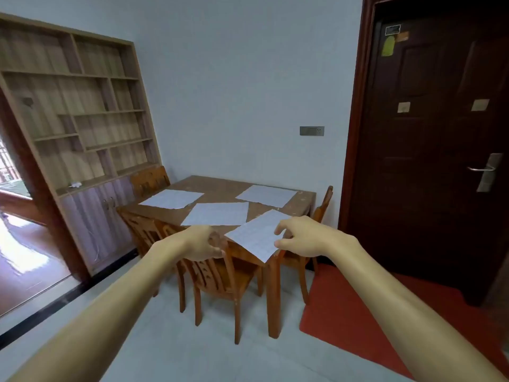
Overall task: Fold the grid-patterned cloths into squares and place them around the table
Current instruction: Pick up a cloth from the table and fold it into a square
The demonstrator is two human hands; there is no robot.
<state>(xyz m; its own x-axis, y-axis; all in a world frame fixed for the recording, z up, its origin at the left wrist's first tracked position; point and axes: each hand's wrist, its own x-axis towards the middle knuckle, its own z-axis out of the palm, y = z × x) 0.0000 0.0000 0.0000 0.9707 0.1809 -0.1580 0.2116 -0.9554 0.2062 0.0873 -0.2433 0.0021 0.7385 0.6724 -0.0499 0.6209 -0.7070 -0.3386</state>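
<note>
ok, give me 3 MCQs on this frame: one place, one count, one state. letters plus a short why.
1. Where does the nearest cloth lie?
A. on the near right corner of the table, overhanging the edge
B. on a chair seat
C. on the floor

2. How many cloths lie on the table?
A. two
B. four
C. six

3. What are the hands doing?
A. both grip one cloth
B. both reach forward, holding nothing
C. the left hand holds the door handle

Answers:
1 A: its corner hangs past the table edge above the table leg.
2 B: four pale sheets show on the tabletop.
3 B: the left hand and the right hand have loosely curled fingers with nothing in them.
</note>
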